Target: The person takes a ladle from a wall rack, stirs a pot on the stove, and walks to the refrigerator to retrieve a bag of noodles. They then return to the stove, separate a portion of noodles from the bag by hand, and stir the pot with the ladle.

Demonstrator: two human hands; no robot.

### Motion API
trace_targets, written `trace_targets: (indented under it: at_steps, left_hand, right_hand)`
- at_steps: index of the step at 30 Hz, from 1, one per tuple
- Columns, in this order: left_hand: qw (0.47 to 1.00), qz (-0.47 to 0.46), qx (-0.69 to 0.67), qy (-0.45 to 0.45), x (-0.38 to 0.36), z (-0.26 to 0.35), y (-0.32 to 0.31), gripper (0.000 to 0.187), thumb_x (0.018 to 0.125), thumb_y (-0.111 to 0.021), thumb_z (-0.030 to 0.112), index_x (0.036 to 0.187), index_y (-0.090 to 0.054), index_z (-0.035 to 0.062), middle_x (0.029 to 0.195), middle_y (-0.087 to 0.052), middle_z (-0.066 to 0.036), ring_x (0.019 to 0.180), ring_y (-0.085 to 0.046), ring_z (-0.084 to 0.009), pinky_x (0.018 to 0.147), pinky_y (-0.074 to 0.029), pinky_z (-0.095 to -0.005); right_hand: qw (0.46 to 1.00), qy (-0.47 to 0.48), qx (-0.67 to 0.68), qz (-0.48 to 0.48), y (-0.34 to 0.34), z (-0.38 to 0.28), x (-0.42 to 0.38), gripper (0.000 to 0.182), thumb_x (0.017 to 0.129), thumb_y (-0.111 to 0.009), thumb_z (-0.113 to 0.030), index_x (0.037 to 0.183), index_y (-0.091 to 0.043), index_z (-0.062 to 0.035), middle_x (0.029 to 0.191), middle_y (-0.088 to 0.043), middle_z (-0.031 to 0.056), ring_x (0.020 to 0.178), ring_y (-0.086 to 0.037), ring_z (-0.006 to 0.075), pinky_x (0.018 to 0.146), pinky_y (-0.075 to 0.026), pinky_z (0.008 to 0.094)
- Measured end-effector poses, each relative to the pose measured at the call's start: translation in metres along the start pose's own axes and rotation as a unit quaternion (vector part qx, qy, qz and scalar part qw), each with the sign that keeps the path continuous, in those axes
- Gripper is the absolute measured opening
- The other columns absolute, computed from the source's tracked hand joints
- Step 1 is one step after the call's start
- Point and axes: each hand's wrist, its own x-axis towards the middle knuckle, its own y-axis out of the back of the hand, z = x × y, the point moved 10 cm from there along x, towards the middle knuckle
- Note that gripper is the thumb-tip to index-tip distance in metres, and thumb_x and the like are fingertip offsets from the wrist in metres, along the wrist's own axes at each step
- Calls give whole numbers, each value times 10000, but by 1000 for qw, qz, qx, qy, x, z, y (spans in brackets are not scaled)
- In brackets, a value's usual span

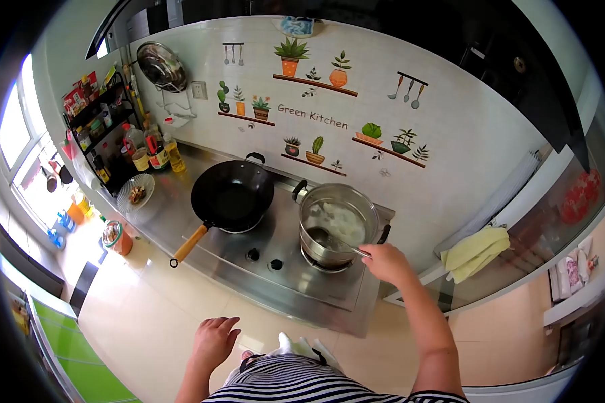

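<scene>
My right hand is closed round the handle of a metal ladle. The ladle's bowl dips into a stainless steel pot on the right burner. Inside the pot, pale whitish food sits in cloudy liquid; its kind is not clear. My left hand hangs below the stove's front edge with nothing in it, fingers loosely bent and thumb apart. Nearest to it on the stove is a black wok with a wooden handle, standing on the left burner and holding no food.
Left of the wok stand a glass bowl with brown food, several bottles and a black spice rack. A jar is near the counter's left edge. A yellow cloth hangs at right; a black range hood overhangs.
</scene>
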Motion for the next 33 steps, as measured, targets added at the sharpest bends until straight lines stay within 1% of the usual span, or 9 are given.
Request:
trace_targets:
  at_steps: [5, 10, 14, 17, 20, 22, 25, 28, 33]
  left_hand:
    - [1000, -20, 3, 3, -5, -8, 2, 251, 848, -621, 202, 1072, -642, 91, 979, -671, -97, 931, -618, -283, 889, -448, -402]
    - [999, -32, 1, 16, -17, -24, -4, 250, 855, -612, 206, 1077, -642, 95, 980, -672, -94, 931, -618, -284, 886, -451, -400]
    - [999, -48, 0, 23, -21, -26, -9, 253, 858, -610, 216, 1082, -642, 104, 986, -672, -91, 938, -617, -282, 889, -453, -394]
    - [998, -58, -4, 20, -21, -26, -14, 256, 858, -612, 227, 1087, -643, 116, 993, -672, -88, 945, -617, -279, 892, -456, -390]
    - [998, -62, -7, 5, -20, -23, -16, 259, 857, -615, 233, 1091, -642, 124, 994, -672, -85, 952, -615, -279, 892, -456, -387]
    - [998, -56, -18, -4, -19, -20, -16, 258, 854, -625, 234, 1073, -654, 99, 973, -673, -105, 938, -611, -306, 868, -464, -405]
    - [997, -70, -10, -3, -19, -18, -18, 257, 857, -615, 230, 1089, -644, 124, 990, -672, -84, 952, -616, -276, 894, -456, -387]
    - [997, -76, -11, -1, -20, -18, -19, 255, 855, -616, 228, 1086, -646, 124, 986, -673, -84, 946, -617, -277, 889, -458, -389]
    - [997, -78, -10, -5, -21, -19, -23, 254, 853, -617, 228, 1082, -646, 125, 974, -675, -82, 930, -621, -278, 877, -463, -392]
  right_hand:
    - [999, -17, 5, 51, -7, -5, 10, 300, 869, -580, -213, 1157, -625, -143, 939, -672, 150, 878, -629, 352, 760, -506, 448]
    - [987, -34, -2, 156, 47, 6, -3, 304, 847, -615, -195, 1145, -631, -136, 886, -675, 150, 829, -632, 350, 748, -501, 430]
    - [984, -25, -6, 175, 99, 21, -23, 301, 836, -623, -193, 1133, -635, -150, 866, -679, 128, 831, -635, 338, 731, -511, 437]
    - [987, 1, -62, 146, 126, 19, -30, 275, 802, -649, -160, 1077, -667, -158, 859, -686, 103, 819, -642, 315, 728, -514, 417]
    - [988, 7, -136, 73, 127, 15, -24, 263, 767, -675, -144, 1029, -691, -165, 895, -691, 81, 850, -643, 290, 743, -511, 404]
    - [983, 14, -181, -21, 110, 13, -18, 278, 745, -688, -148, 1022, -700, -170, 950, -688, 68, 908, -636, 272, 771, -506, 393]
    - [979, 31, -185, -84, 86, 8, -6, 306, 735, -690, -147, 1040, -697, -174, 988, -682, 65, 947, -626, 269, 795, -505, 389]
    - [989, 63, -112, -75, 62, 10, 2, 286, 751, -668, -139, 1036, -697, -128, 954, -689, 106, 880, -642, 295, 787, -501, 381]
    - [994, 24, -97, -44, 43, 5, -11, 286, 776, -665, -169, 1060, -687, -153, 966, -687, 86, 889, -640, 287, 788, -511, 386]
